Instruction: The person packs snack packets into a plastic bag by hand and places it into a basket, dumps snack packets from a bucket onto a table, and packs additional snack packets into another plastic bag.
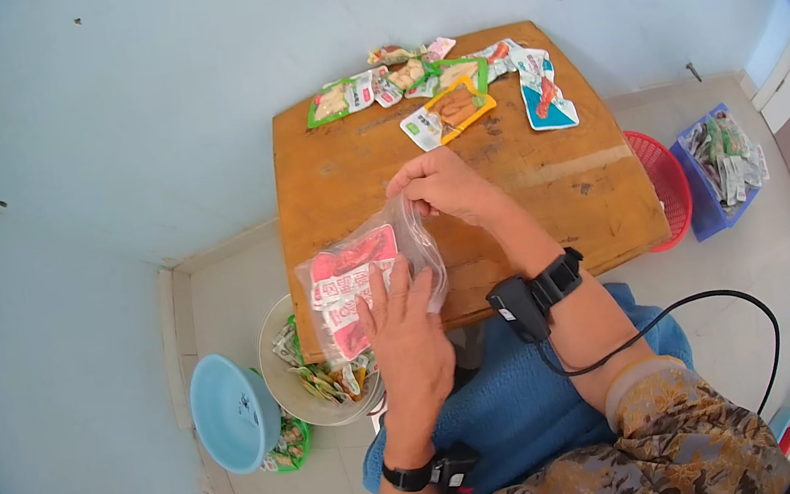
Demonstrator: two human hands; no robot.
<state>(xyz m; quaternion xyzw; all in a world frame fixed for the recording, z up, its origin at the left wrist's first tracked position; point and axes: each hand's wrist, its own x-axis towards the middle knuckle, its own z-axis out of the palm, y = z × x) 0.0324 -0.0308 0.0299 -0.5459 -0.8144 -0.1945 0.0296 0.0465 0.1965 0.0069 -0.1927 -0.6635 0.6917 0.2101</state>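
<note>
A clear plastic bag [427, 255] lies at the front left of the wooden table [530, 198]. Inside it are red-and-white printed snack packets [354, 263]. My left hand [405, 331] rests flat on the bag with its fingers stretched out over the packets. At the bag's upper right edge, my right hand [439, 185] is closed, pinching the plastic between thumb and fingers. Farther back, a yellow-edged packet [461, 108] lies near my right hand, and a blue-and-white packet [548, 99] is to its right.
Green-edged packets [344, 99] lie along the table's back edge. Below left stand a large bowl of packets [279, 390] and a light blue basin [226, 412]. To the right are a red basket [675, 192] and a blue-purple bin [710, 221]. A black cable [725, 294] trails from my right wrist.
</note>
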